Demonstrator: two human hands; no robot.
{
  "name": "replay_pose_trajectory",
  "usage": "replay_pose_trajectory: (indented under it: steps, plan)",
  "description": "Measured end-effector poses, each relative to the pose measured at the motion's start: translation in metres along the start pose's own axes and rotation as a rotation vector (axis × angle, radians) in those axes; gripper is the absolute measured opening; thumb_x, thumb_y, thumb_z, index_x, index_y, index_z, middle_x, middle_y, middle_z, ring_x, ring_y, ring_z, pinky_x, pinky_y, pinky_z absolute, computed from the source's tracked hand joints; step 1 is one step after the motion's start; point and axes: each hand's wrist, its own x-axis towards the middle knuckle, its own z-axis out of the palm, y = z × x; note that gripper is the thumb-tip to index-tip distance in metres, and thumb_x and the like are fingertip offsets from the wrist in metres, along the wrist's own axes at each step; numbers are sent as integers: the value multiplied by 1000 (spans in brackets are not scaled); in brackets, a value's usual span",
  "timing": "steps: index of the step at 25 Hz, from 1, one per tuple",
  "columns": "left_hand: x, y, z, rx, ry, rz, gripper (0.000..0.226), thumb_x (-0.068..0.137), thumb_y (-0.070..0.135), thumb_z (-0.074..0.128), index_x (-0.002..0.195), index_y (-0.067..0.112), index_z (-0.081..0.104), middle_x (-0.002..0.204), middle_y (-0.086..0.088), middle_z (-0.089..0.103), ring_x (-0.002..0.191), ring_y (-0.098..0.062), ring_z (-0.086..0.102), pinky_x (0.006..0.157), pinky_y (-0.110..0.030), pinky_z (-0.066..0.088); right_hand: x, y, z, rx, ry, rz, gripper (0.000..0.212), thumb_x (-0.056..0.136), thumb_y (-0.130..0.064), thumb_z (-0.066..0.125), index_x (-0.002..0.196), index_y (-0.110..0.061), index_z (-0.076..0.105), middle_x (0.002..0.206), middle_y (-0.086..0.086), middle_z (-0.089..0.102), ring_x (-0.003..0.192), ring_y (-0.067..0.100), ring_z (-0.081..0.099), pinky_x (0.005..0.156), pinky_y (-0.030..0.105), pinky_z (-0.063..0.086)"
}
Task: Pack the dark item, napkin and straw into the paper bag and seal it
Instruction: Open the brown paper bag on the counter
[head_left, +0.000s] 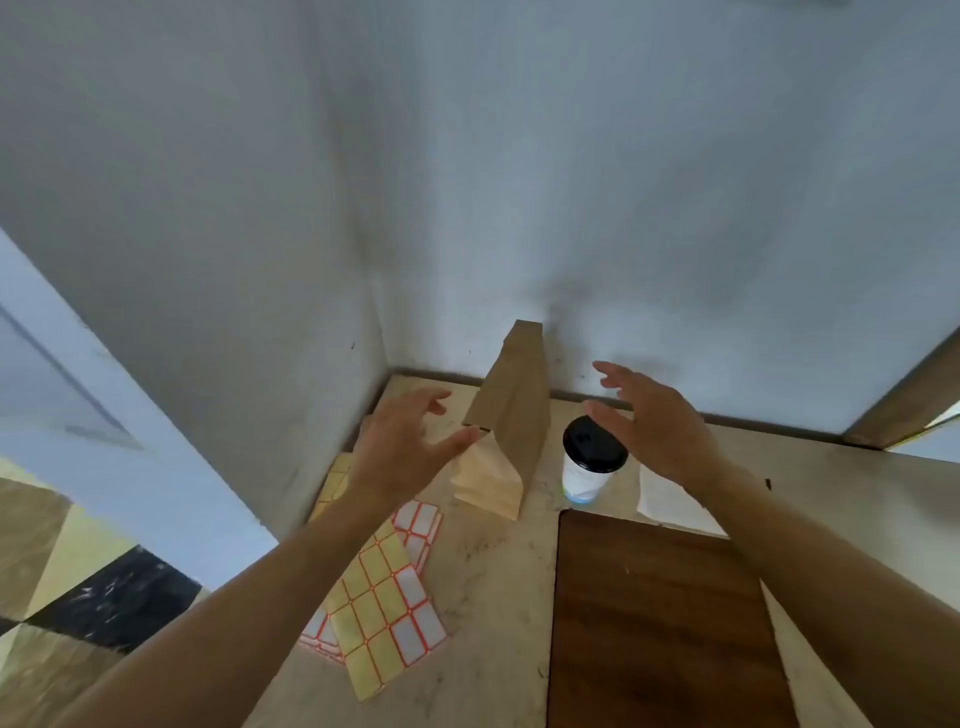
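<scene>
Brown kraft paper is all that holds the paper bag (511, 415) upright on the pale tabletop (488, 582), near the corner of the wall, its top apparently folded shut. In the head view, the only one there is, the left hand (402, 447) reaches in from one side with fingers (457, 444) spread and empty, thumb just at the bag's edge; the right hand (652, 421) hovers on the other side, fingers loose and apart, directly above a lidded cup (592, 460). A dipping right wrist could knock that cup over. The bag looks light and tall, so a one-sided push would likely tip it. Sticker sheets (387, 587) lie by the left forearm. I cannot tell whether the straw is packed; a white sheet (662, 501), perhaps the napkin, lies outside.
</scene>
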Motion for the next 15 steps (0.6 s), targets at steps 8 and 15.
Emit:
replay_pose_trajectory:
  steps: [8,15]
  plan:
    - [36,-21,48,-116,-173,-150,93,50,91,55,124,37,49,93,24,58,88,0,58,87,-45,53,113,22,49,135,-246,38,75,87,-62,48,150,-25,26,145,-2,46,127,19,49,101,35,39]
    - [40,-16,57,-76,-96,-48,69,63,80,57,119,39,56,78,25,59,71,3,57,72,-37,56,161,14,73,393,-245,137,62,89,-46,59,144,-24,40,137,-5,52,125,17,49,107,38,38]
